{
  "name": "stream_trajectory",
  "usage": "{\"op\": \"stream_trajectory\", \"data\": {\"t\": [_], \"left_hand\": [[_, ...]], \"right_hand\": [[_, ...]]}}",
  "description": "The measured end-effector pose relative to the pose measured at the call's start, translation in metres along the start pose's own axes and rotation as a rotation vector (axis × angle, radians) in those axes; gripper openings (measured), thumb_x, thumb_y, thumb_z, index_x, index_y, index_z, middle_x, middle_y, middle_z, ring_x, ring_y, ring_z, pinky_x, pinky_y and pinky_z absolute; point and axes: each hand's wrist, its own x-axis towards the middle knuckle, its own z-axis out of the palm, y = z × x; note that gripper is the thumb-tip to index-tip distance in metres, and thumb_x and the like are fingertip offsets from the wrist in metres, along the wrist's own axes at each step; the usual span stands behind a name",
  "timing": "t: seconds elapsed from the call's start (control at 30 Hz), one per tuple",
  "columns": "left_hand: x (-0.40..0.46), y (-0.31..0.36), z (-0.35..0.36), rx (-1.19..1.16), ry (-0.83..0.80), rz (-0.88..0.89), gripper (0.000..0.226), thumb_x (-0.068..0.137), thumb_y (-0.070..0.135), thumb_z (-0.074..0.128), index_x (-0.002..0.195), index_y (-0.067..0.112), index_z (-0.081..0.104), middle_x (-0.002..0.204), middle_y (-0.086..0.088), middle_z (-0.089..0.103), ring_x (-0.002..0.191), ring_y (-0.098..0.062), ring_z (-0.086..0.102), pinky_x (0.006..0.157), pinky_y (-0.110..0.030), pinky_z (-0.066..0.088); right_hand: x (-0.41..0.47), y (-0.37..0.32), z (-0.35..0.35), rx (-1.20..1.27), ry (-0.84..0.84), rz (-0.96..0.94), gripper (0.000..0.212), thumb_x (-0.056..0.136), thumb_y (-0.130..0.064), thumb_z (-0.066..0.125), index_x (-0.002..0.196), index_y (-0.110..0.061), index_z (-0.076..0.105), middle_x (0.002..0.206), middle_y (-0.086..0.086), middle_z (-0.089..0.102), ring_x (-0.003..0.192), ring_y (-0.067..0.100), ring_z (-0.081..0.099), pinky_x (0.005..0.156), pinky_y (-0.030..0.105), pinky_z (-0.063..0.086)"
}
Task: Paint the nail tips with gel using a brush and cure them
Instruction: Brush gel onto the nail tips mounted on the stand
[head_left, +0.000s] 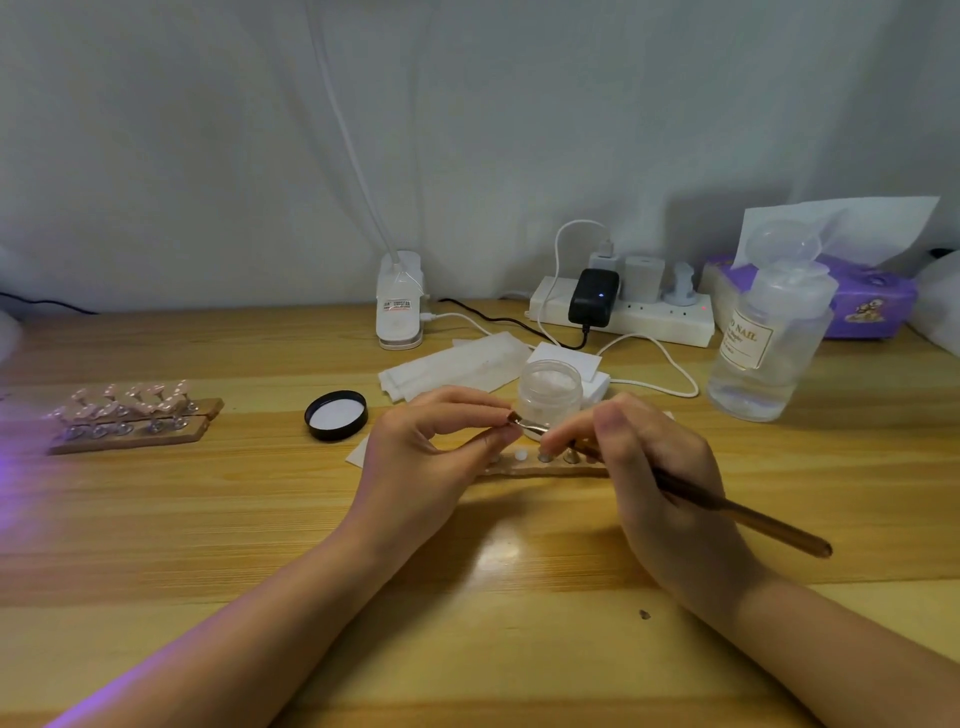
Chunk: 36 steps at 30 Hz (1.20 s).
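Note:
My right hand (660, 467) grips a brown-handled brush (748, 517); its bristle tip lies against my left fingertips. My left hand (431, 452) pinches something small at that spot, a nail tip I cannot make out clearly. Under both hands lies a wooden holder strip (540, 467) with small round stands. Just behind it stands an open clear gel jar (550, 387). The jar's black lid (336, 415) lies upside down to the left. Two wooden strips carrying several pale pink nail tips (124, 413) rest at the far left.
A clip lamp (399, 301) stands at the back, beside a white power strip (623, 312) with chargers and cables. White wipes (452, 366) lie behind the jar. A clear pump bottle (769, 343) and a purple tissue box (872, 301) stand at right. Purple light glows at the left edge.

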Motion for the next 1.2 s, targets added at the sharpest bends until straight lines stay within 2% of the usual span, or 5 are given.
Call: {"op": "stream_trajectory", "data": {"t": [0.17,0.67,0.8,0.93,1.2], "left_hand": [[0.0001,-0.0016,-0.0006,0.007,-0.011,-0.009,0.014,0.069,0.027,0.068,0.082,0.032,0.071,0.084,0.016,0.07,0.083,-0.004,0.064,0.074,-0.019,0.05],[-0.0002,-0.0062,0.001,0.02,-0.047,-0.008,0.023,0.076,0.014,0.069,0.089,0.034,0.069,0.078,0.022,0.067,0.084,-0.003,0.061,0.076,-0.02,0.046],[-0.0002,-0.0069,0.0008,0.03,-0.047,-0.016,0.027,0.078,0.008,0.069,0.093,0.029,0.071,0.077,0.022,0.067,0.082,-0.004,0.059,0.075,-0.021,0.044],[-0.0002,-0.0063,0.0005,0.025,-0.051,-0.012,0.026,0.078,0.008,0.069,0.092,0.029,0.071,0.08,0.016,0.068,0.084,-0.008,0.06,0.075,-0.026,0.047],[-0.0006,-0.0057,0.0006,0.047,-0.059,0.0,0.024,0.077,0.011,0.069,0.092,0.03,0.071,0.082,0.016,0.067,0.086,-0.006,0.059,0.076,-0.02,0.045]], "right_hand": [[0.0019,0.002,-0.0023,0.09,0.104,0.089,0.042,0.093,-0.03,0.036,0.072,-0.011,0.067,0.069,-0.001,0.067,0.072,0.007,0.061,0.067,0.013,0.042],[0.0012,0.001,-0.0006,0.018,0.026,0.057,0.036,0.09,-0.034,0.036,0.08,-0.021,0.068,0.079,-0.008,0.068,0.082,0.01,0.063,0.073,0.025,0.048],[-0.0015,-0.0002,-0.001,0.133,0.075,0.081,0.042,0.09,-0.033,0.036,0.068,-0.017,0.067,0.065,0.0,0.066,0.067,0.004,0.063,0.064,0.011,0.044],[0.0015,-0.0002,-0.0008,0.034,0.03,0.07,0.036,0.091,-0.04,0.038,0.081,-0.022,0.067,0.079,-0.008,0.068,0.081,0.006,0.064,0.071,0.018,0.046],[-0.0004,-0.0005,-0.0015,0.057,0.083,0.06,0.038,0.091,-0.034,0.037,0.074,-0.02,0.067,0.069,-0.005,0.067,0.074,0.004,0.063,0.068,0.012,0.043]]}}
